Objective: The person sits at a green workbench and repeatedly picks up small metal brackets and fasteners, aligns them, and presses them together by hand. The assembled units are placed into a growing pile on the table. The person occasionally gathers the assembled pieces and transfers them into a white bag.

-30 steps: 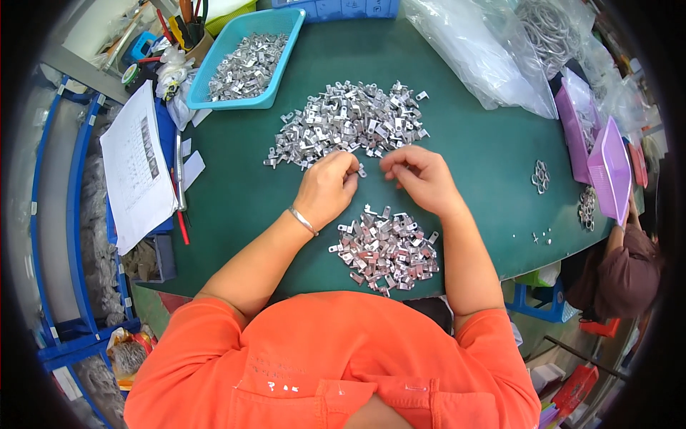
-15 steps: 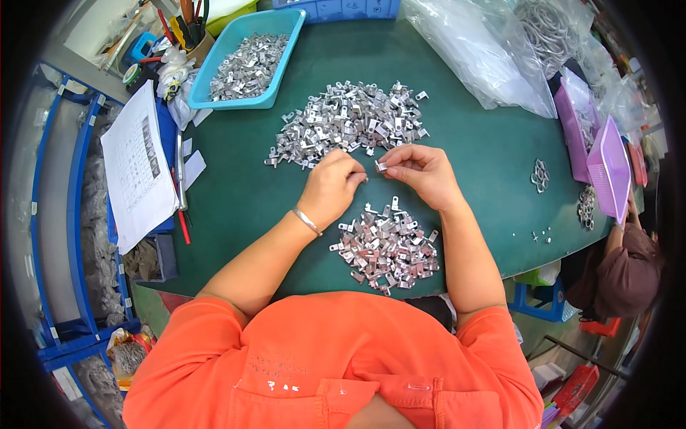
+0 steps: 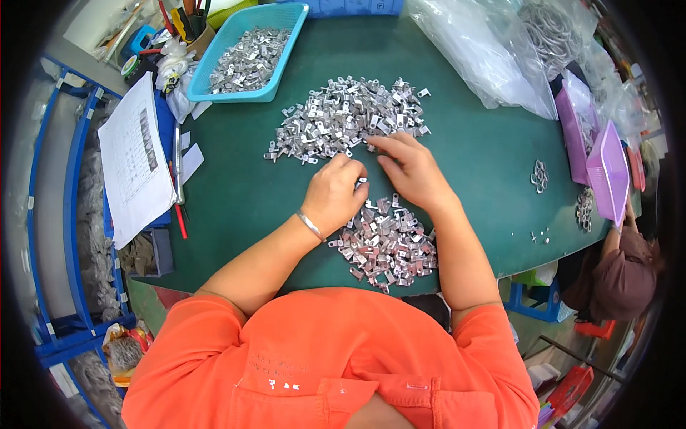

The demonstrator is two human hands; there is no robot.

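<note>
The left hand (image 3: 333, 191) pinches one metal bracket (image 3: 362, 180) beside the near pile (image 3: 389, 247); the right hand's (image 3: 416, 171) fingers, parted, are at the far pile (image 3: 343, 118). This pile is larger, so much work probably remains.

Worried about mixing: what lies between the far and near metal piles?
In the head view: left hand holding a metal piece, right hand, and green tabletop.

My shirt (image 3: 329, 343) is bright orange and my table (image 3: 236, 171) is dark green. The little metal bits (image 3: 350, 114) are silver, like my bangle (image 3: 311, 226). The tray (image 3: 236, 96) is light blue, the basket (image 3: 609, 171) purple. My paper (image 3: 130, 171) is white with grey boxes.
</note>
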